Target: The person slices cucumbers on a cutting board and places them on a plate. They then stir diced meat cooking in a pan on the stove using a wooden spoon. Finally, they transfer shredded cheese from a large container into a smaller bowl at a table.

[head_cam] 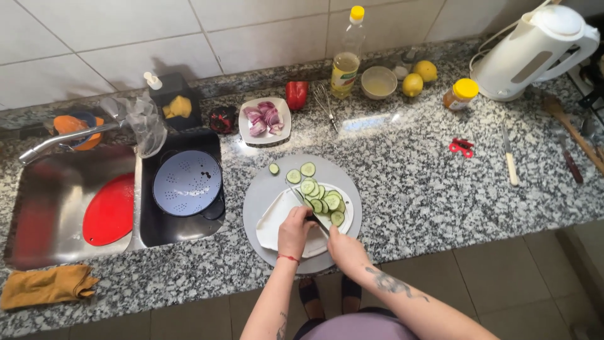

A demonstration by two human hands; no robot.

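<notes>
Slicing station: right hand (340, 244) closed on knife (313, 213), apparently; left hand (296, 230) curled, contents unclear. Cucumber slices (322, 198) just ahead on white plate (272, 221): light, wet, slippery, brittle; pinch by edges.

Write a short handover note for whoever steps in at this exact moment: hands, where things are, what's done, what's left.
Left hand: pressing down on the white plate atop the round grey board.
Right hand: gripping a knife, blade angled among the cucumber slices.
Done: cucumber sliced; most slices piled on the plate, three loose slices on the board behind it.
Left: loose slices not yet on the plate. Cut red onion waits on a small plate; red pepper whole.
</notes>
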